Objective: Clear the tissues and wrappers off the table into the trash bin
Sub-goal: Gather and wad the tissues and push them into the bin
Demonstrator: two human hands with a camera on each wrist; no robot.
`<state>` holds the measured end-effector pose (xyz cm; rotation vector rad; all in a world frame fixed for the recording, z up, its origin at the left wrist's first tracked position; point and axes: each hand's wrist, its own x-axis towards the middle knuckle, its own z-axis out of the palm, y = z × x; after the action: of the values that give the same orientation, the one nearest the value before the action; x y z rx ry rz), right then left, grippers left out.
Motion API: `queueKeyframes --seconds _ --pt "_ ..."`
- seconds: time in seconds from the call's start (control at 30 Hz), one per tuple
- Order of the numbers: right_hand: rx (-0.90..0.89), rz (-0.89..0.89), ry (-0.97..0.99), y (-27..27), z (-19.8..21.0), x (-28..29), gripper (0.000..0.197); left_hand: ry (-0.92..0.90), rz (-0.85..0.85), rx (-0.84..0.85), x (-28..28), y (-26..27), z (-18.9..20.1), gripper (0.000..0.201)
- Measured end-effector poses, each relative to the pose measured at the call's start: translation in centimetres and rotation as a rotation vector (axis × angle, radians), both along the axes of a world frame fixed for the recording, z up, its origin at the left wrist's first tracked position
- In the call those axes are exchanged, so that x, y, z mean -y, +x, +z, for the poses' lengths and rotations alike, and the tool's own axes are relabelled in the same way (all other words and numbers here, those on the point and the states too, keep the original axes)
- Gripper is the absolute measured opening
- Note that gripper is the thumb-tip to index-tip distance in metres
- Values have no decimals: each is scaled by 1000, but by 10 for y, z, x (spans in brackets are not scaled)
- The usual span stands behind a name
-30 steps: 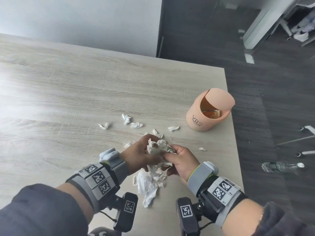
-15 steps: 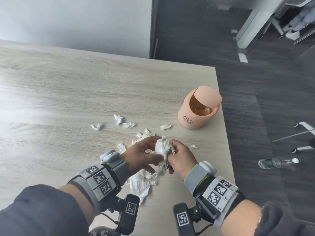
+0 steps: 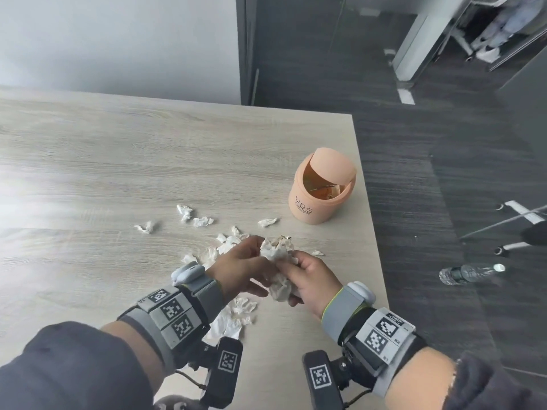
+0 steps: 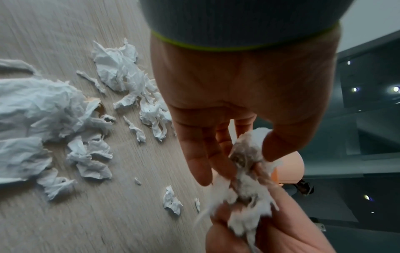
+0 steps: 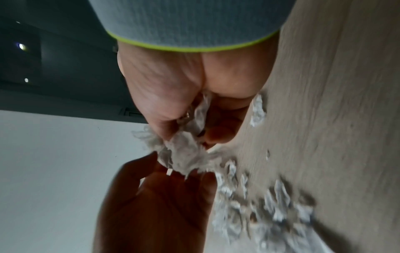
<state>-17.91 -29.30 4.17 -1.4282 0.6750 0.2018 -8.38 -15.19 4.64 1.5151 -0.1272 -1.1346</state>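
A crumpled white tissue wad [image 3: 277, 252] is held just above the table between both hands. My left hand [image 3: 251, 267] pinches its left side with thumb and fingers, and in the left wrist view the thumb presses the tissue wad [image 4: 246, 159]. My right hand [image 3: 299, 276] grips the lower part, fingers curled round the tissue wad [image 5: 184, 150]. The peach trash bin [image 3: 321, 190] stands beyond, near the table's right edge, its swing lid tipped open. Several torn tissue scraps [image 3: 185, 210] lie left of the hands, and a larger tissue [image 3: 233, 318] lies under my left wrist.
The wooden table [image 3: 118, 149] ends just right of the bin and my right hand. Below that edge is dark floor with a plastic bottle [image 3: 470, 273] lying on it and chair legs [image 3: 515, 214]. A small scrap [image 3: 317, 253] lies near the edge.
Both hands have bunched the loose tissue into a tighter wad and moved it slightly toward the bin. The long hanging tail is gathered up. The larger tissue stays on the table.
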Motion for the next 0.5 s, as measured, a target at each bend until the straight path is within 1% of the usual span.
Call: queueKeyframes --seconds 0.07,0.13,0.23,0.27,0.37,0.43,0.5 --pt "-22 27 5 -1 -1 8 18 10 -2 -21 3 -1 0 45" --pt "-42 25 43 -2 0 14 16 31 -21 23 8 -4 0 42" --pt "-67 -102 151 -4 1 19 26 9 32 59 19 -6 3 30" --pt "-72 -161 199 -5 1 20 27 -6 60 73 23 -6 3 25" --pt "-77 -319 373 -3 4 21 15 9 109 148 33 -6 4 15" --pt "-76 -359 421 -1 5 24 8 62 139 231 38 -6 2 17" --pt "-44 -371 452 0 4 28 7 123 136 348 42 -4 -1 26"
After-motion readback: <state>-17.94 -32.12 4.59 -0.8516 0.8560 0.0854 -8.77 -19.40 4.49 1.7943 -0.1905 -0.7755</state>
